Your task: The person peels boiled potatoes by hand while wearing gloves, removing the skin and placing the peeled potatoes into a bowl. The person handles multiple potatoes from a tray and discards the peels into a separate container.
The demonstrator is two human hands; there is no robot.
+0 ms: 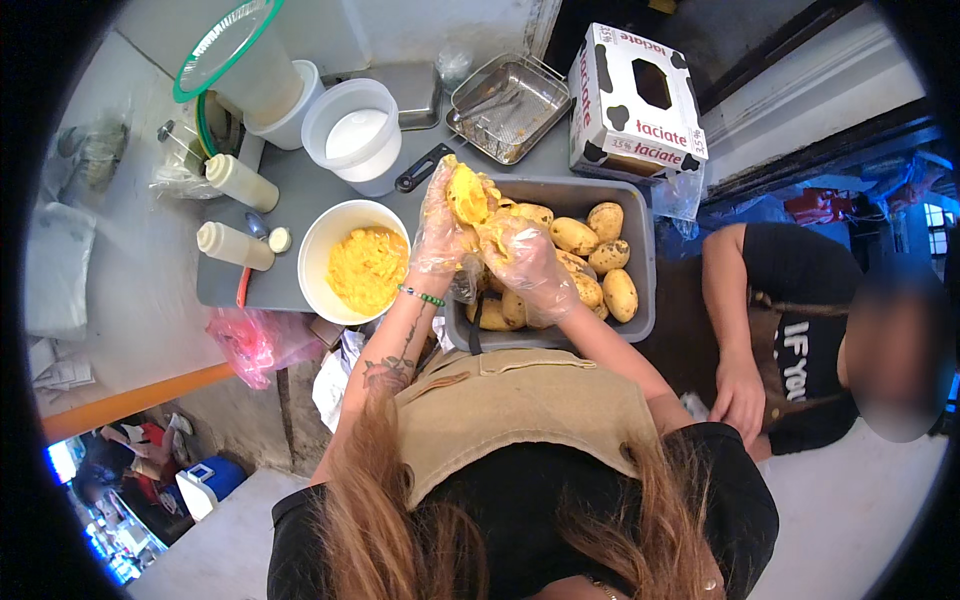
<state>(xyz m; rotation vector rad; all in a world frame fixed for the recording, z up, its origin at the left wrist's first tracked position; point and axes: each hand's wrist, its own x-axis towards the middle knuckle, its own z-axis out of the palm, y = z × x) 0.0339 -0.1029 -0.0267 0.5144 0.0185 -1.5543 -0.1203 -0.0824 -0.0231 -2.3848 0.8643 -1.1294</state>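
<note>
Clear plastic gloves cover both of my hands. My left hand (441, 232) holds a potato (468, 196) upright, coated in thick yellow paste. Pressed against the potato's lower right side, my right hand (521, 259) has curled fingers with yellow paste on them; whether they grip it as well is hard to tell. Below my hands stands a grey plastic tub (646, 255) of whole, unpeeled potatoes (619, 295). A white bucket (306, 262) with lumpy yellow paste (366, 270) in it is just left of my left wrist.
A translucent tub (352, 135), two squeeze bottles (241, 183), a black-handled tool (424, 169) and a wire basket in a metal tray (511, 109) lie around the work surface. A milk carton box (637, 105) stands at the back right. A co-worker in black (799, 330) is close on the right.
</note>
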